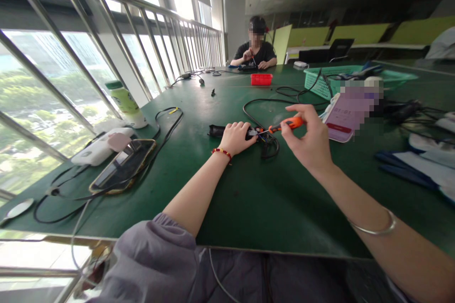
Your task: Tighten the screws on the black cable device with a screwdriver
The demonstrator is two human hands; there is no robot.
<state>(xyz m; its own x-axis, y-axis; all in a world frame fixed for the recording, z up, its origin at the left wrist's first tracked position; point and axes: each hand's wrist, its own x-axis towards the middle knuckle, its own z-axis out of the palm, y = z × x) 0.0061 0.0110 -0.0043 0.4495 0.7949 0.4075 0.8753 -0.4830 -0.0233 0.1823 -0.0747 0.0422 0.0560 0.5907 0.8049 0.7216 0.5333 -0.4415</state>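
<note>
A black device lies on the bench, long axis left to right, clamped beneath the palm-down left hand, forearm slanting far and right. The right hand, forearm slanting left, pinches an orange screwdriver (tip pointing left, at the device's right end).

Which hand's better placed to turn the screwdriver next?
Right, most likely. The right hand holds the screwdriver by its handle, tip pointing at the black device's wired end. The left hand is occupied, gripping that device.
</note>
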